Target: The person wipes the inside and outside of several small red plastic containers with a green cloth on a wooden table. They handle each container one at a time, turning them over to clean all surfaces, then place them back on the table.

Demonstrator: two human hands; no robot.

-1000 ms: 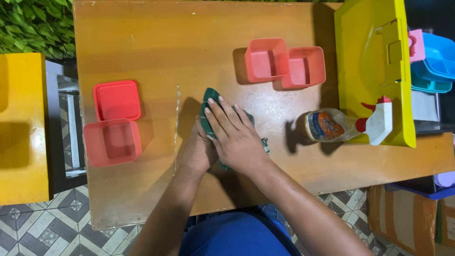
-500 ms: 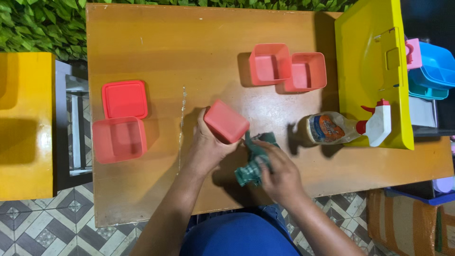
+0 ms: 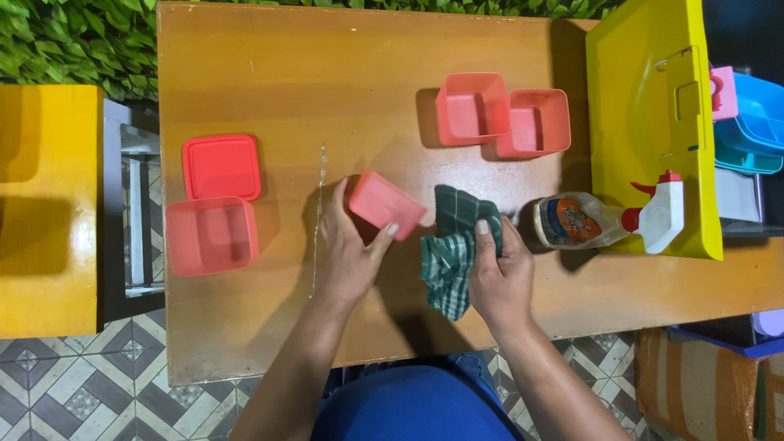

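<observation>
A person's left hand (image 3: 349, 249) grips a coral-pink container (image 3: 384, 206), tilted bottom-up just above the wooden bench (image 3: 327, 82), while the right hand (image 3: 500, 273) is closed on a bunched green checked cloth (image 3: 453, 249) beside it. The container is pinched only by thumb and fingertips, so a damp or slick wall could let it slip and knock against the bench. The spray bottle (image 3: 604, 219) lies close to the right hand, and a wide sweep of the cloth could shove it. The container's open side faces away, its inside unseen; the left palm is hidden under it.
</observation>
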